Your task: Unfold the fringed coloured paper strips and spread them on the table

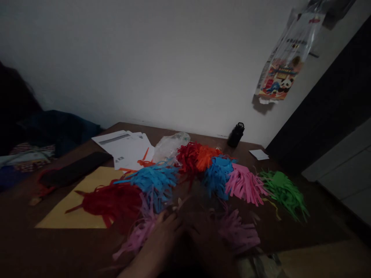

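Observation:
My left hand [164, 235] reaches in from the bottom centre, fingers pointing up and right, and lies against a pale pink fringed paper bunch [139, 231]. My right hand [203, 235] is a dark shape just to its right, beside a purple-pink fringed bunch [237, 231]. The light is too dim to make out what either hand holds. Around them lie more fringed paper bunches: dark red [113, 202], blue [153, 181], red [188, 154], orange [205, 156], another blue [217, 173], pink [245, 183] and green [282, 191].
A yellow sheet [75, 208] and a black flat object [72, 172] lie at the left of the brown table [313, 227]. White papers [124, 148], a clear plastic bag [169, 144], a black bottle [236, 135] and a small white card [259, 154] sit toward the wall. Dark cloth [58, 129] is piled far left.

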The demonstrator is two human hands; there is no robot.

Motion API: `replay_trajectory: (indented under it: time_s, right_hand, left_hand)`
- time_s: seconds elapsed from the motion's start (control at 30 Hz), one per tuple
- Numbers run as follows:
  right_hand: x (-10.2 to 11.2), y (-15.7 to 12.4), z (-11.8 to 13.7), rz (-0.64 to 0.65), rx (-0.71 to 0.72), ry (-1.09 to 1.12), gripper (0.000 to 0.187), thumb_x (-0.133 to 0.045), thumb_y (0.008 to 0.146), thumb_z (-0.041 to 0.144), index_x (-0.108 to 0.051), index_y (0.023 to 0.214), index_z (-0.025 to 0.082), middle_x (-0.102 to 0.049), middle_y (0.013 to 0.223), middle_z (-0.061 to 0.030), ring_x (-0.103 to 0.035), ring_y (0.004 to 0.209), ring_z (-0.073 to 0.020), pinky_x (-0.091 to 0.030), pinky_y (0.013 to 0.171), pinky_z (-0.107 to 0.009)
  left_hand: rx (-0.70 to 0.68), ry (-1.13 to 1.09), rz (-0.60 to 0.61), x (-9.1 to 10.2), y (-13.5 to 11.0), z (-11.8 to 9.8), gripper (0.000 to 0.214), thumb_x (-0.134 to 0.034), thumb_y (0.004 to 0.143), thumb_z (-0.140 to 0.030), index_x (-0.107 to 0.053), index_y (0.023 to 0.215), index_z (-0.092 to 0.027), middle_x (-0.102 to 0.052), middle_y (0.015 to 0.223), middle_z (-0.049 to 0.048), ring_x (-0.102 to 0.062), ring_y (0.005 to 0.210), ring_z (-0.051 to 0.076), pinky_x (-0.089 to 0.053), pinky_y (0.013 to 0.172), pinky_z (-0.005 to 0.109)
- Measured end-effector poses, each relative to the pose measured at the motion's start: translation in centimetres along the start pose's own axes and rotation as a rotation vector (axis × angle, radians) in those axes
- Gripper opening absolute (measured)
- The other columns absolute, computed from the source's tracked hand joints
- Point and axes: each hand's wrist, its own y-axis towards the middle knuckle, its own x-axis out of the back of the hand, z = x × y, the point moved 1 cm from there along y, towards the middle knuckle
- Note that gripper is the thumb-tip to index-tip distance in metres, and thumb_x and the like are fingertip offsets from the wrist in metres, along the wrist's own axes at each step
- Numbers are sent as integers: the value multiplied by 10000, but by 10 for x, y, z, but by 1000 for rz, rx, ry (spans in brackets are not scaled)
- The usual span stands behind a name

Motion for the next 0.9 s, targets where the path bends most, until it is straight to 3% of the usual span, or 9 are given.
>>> replay_trajectory:
  time_s: [0.1,0.23,0.33,0.43,0.57,0.7,0.8,0.9]
  right_hand:
    - [-7,-14,-14,-26,22,-12,232,-519,881,53,-661,938,227,-683,914,-31,-597,969,-214,-435,959,-409]
    - [0,-34,-29,-108,-39,-90,138,-577,841,74,-628,840,202,-671,884,-58,-587,948,-244,-435,893,-394]
    - [7,-37,-31,-43,-147,-162,138,-589,824,79,-616,866,208,-663,921,-54,-581,953,-251,-416,871,-407]
    - [11,-33,-28,39,-230,-239,169,-592,804,56,-615,867,211,-654,886,-44,-576,887,-257,-396,875,-458]
    - [14,-27,-27,107,-295,-300,186,-626,779,48,-634,874,207,-661,894,-57,-565,877,-276,-368,900,-522]
    - [22,-19,-20,-17,-346,-285,179,-635,797,67,-647,900,213,-661,906,-67,-557,848,-271,-372,868,-497]
    - [25,-7,-5,-91,-234,-129,169,-641,860,126,-647,983,242,-678,964,-35,-573,894,-244,-346,917,-465]
    - [23,4,8,-94,-109,6,89,-623,918,179,-648,974,243,-697,1043,-2,-591,975,-210,-282,999,-445]
  left_hand:
    - [28,-4,94,9,-8,2,185,-631,873,-103,-711,894,-269,-723,899,-17,-600,908,183,-339,861,343]
    - [178,-32,267,32,-15,0,340,-580,817,-11,-704,1006,-265,-726,1080,15,-608,1026,218,-350,919,373]
    - [290,24,380,43,-9,-7,418,-558,795,-34,-674,1142,-237,-672,1242,86,-561,1175,293,-366,957,440]
    - [356,101,465,48,4,-16,478,-643,717,-118,-647,1194,-142,-623,1291,179,-532,1206,369,-370,983,523]
    - [371,146,495,54,17,-23,592,-703,644,-151,-614,1225,-88,-586,1326,225,-504,1229,404,-370,991,571]
    - [410,126,519,56,18,-23,724,-698,598,-104,-548,1306,-93,-519,1421,209,-480,1271,379,-386,989,533]
    - [398,97,455,51,14,-18,701,-643,632,-60,-537,1323,-121,-523,1426,183,-485,1270,347,-375,988,504]
    - [341,76,345,38,8,-9,491,-586,761,-44,-617,1230,-185,-589,1351,145,-514,1229,321,-365,955,493]
